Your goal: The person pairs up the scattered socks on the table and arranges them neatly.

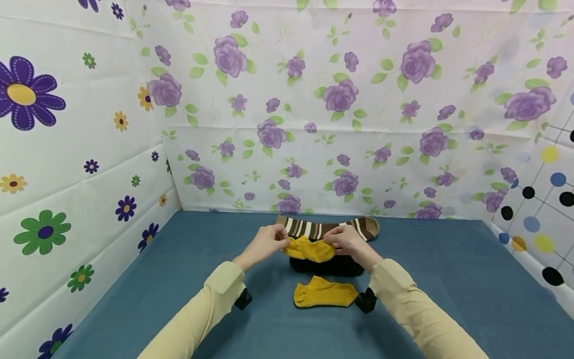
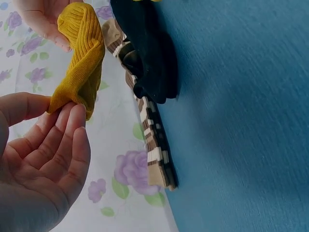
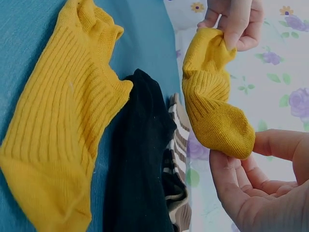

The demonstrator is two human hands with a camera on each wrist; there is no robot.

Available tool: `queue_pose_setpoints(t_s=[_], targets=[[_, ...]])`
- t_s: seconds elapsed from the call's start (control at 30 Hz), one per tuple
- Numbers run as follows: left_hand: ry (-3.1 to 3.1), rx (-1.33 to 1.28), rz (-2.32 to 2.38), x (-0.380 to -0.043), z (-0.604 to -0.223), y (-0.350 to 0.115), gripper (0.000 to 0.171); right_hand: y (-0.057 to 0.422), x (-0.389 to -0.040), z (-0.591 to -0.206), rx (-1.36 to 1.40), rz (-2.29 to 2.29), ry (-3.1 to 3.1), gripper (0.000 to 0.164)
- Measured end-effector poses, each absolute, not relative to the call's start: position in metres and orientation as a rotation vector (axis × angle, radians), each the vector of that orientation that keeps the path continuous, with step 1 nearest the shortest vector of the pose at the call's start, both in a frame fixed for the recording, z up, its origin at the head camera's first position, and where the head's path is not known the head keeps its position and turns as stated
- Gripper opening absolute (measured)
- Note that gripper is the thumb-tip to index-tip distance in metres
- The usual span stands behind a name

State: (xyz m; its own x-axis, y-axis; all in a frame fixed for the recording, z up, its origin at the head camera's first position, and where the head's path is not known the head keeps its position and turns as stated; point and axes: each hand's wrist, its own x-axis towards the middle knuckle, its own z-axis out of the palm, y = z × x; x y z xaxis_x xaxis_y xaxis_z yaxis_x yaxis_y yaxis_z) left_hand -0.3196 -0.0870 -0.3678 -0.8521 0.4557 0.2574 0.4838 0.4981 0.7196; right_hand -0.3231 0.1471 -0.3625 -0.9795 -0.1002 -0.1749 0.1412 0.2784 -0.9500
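A ribbed yellow sock [image 1: 311, 250] is stretched between both hands above the table. My left hand [image 1: 269, 240] pinches its left end, and in the left wrist view thumb and fingertips meet on the fabric. At the other end, the rounded part of the sock [image 3: 227, 130] is pinched by my right hand [image 1: 352, 243]. Nearer to me, a second yellow sock [image 1: 325, 293] lies flat on the table. Black socks [image 1: 327, 266] lie just behind it, partly hidden under the held sock. Farther back are brown, striped socks [image 1: 309, 228], partly covered by the hands.
The blue table [image 1: 202, 299] reaches back to a wall cloth with purple roses [image 1: 341, 94]. A flowered cloth [image 1: 89, 199] borders the left side, a dotted one [image 1: 538, 214] the right. Black wrist devices [image 1: 366, 300] hang under both sleeves.
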Motion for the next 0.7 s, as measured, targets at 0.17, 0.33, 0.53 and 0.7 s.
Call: queue_pose_setpoints(t_s=[0.17, 0.33, 0.53, 0.7], targets=[[-2.681, -0.863, -1.319, -0.318, -0.367, -0.084, 0.006, 0.152, -0.323, -0.362, 0.064, -1.798, 2.337, 0.020], [-2.676, -0.890, -1.320, -0.319, -0.368, -0.081, 0.006, 0.158, -0.323, -0.362, 0.050, -1.784, 2.330, 0.022], [-2.699, -0.901, -1.316, -0.317, -0.365, -0.077, 0.007, 0.164, -0.321, -0.362, 0.055, -1.754, 2.356, 0.024], [-2.703, -0.917, -1.350, -0.314, -0.363, -0.074, 0.007, 0.168, -0.319, -0.361, 0.059, -1.747, 2.362, 0.024]])
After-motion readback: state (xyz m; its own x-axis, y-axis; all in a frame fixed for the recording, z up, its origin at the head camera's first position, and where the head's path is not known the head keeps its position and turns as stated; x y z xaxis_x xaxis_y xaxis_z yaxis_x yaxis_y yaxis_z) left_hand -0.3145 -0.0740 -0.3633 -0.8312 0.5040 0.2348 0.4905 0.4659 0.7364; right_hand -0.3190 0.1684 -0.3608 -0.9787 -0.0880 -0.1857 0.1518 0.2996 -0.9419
